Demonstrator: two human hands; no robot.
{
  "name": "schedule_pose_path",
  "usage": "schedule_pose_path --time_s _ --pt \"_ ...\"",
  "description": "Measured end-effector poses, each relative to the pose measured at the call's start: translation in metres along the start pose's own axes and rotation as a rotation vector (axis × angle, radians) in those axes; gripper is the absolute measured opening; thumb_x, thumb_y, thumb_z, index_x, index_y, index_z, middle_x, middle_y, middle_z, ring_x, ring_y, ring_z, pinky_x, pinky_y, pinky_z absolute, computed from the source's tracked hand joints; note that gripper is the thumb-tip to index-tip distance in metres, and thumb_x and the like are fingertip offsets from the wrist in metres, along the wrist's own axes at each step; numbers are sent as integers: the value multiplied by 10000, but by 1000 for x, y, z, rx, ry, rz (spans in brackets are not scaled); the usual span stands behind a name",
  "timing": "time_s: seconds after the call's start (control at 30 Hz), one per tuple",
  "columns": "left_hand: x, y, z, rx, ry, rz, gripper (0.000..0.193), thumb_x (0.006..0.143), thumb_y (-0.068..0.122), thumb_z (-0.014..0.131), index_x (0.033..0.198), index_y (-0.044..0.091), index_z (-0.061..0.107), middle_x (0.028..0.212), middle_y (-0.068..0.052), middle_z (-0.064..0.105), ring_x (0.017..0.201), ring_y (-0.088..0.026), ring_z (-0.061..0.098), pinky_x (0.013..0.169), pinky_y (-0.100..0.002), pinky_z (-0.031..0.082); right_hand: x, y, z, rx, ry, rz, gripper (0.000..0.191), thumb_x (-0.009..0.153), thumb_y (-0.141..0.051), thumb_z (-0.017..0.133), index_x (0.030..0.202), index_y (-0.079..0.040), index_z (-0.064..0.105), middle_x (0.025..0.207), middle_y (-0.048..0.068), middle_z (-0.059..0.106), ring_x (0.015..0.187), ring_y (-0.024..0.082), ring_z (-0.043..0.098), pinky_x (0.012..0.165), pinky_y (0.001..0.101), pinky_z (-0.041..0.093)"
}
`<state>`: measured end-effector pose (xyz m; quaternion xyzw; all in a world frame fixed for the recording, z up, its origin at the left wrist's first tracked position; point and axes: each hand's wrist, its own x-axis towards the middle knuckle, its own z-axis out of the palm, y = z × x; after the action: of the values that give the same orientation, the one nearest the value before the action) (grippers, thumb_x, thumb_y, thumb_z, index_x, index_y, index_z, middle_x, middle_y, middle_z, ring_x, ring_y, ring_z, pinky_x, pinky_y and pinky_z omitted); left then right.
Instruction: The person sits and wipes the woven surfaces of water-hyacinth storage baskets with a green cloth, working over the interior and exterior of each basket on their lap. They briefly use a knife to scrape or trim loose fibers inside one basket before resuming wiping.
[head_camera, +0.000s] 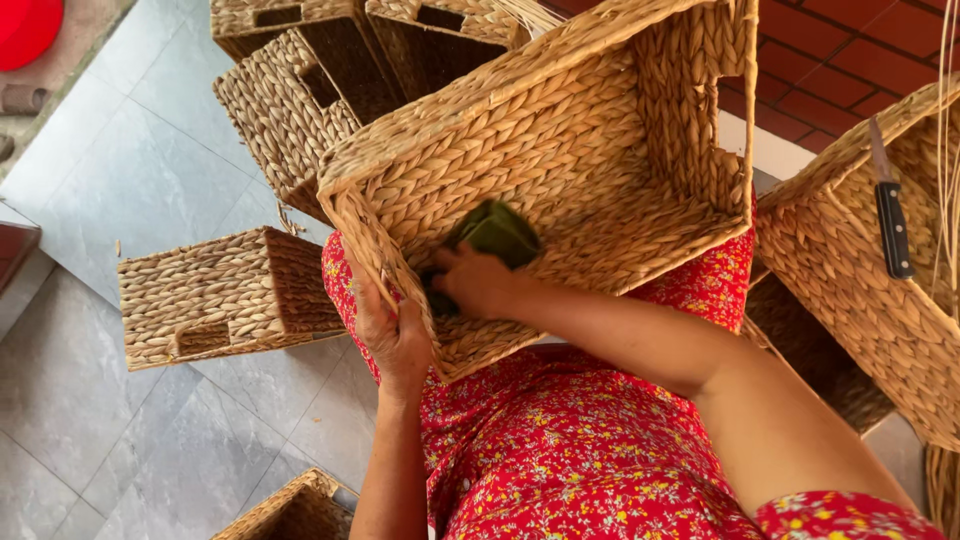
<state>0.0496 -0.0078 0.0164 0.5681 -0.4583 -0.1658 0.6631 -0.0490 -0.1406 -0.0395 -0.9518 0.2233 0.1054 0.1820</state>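
Left hand (395, 335) clamps the near-left corner rim of the woven basket (560, 150), tilted on the lap with its opening toward the camera. Right hand (478, 283), inside at the same corner, presses a green cloth (497, 232) to the floor, fingers closed on it. Long axis runs left–right; a knife (890, 215) rests on another basket (880, 300) at right.

Your left hand (393, 335) grips the near left wall of the woven basket (560, 170) tilted on your lap. Your right hand (478, 283) reaches inside it, pressing a cloth (497, 233) against the basket's floor. Behind it, toward the upper left, stand stacked baskets (300, 90). To the left, one small basket (225, 297) sits on the tiled floor (120, 180). To the right is a large basket (870, 270) with a knife (890, 215) on it. Another basket's rim (295, 505) lies below your left arm.
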Motion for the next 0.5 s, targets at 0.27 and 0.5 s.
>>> schedule_pose_path --time_s 0.27,0.5 --pt "-11 -16 -9 -77 25 -30 839 865 -226 428 1653 -8 240 1533 -124 507 1336 -158 531 1098 -262 439 -40 85 -5 -40 20 -21 584 727 -190 777 1293 -250 648 1389 46 510 1289 348 478 937 466 551" --pt "-11 -19 -19 -24 21 -30 780 882 -198 490 1621 -27 309 1394 -118 633 1139 -118 633 907 -206 515 -127 183 -51 -217 120 447 578 746 -113 738 1312 -196 661 1363 127 519 1249 417 489 1046 456 486"
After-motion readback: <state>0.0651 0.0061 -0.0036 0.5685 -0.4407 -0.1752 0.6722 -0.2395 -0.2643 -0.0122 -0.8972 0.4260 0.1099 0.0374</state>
